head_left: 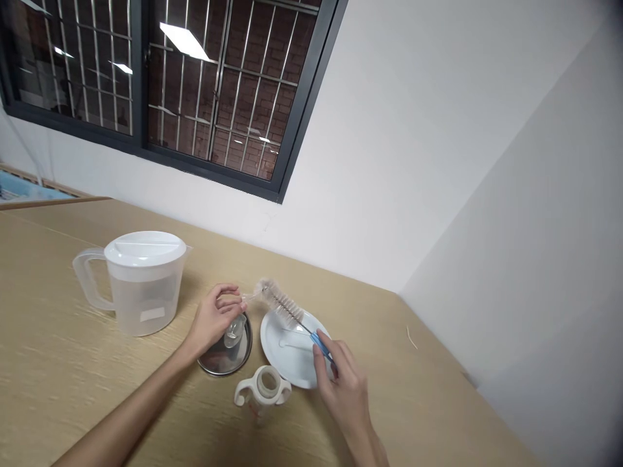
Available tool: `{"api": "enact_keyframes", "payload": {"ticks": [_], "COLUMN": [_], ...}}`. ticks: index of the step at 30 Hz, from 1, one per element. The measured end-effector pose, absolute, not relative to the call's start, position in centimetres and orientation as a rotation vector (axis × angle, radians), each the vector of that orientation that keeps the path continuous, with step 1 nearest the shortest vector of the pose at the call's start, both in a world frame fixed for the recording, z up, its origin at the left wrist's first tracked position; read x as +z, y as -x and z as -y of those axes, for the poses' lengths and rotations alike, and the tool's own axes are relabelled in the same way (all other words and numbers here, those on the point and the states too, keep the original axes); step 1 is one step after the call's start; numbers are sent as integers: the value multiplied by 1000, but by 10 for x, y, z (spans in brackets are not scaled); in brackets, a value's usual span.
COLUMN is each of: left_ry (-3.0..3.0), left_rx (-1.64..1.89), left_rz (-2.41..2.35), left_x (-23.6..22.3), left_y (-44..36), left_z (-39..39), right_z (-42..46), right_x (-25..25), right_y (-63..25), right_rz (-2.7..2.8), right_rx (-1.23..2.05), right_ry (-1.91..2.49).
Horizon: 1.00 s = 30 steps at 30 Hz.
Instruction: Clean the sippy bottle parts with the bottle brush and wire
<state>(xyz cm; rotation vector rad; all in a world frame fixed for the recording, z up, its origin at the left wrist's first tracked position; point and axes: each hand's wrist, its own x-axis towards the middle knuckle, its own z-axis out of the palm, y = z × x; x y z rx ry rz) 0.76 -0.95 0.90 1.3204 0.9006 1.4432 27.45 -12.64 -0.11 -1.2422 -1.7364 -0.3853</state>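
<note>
The brush is held over the white plate, its blue handle gripped between the thumb and fingers of the right hand. Its long axis is set diagonally, with the bristled tip pointed forward and leftward. The tip is located just right of the fingertips of the left hand, the nearer hand to it. The left fingers are bent beside a small clear piece; whether it is gripped cannot be told.
</note>
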Motion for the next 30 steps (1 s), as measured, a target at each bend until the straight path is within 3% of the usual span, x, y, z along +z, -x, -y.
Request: {"api": "enact_keyframes", "payload": {"ticks": [15, 30], "left_ry": [-1694, -1840], "left_rx": [1515, 1481], "left_rz": [-1053, -1129], "left_x": [0, 4], "left_y": [-9, -8], "left_z": [12, 18], "right_z": [125, 125], "right_x": [0, -1], "right_y": [-275, -277], "right_rz": [1773, 1789], "right_rx": [-542, -486], "right_ry": [1294, 1355]}}
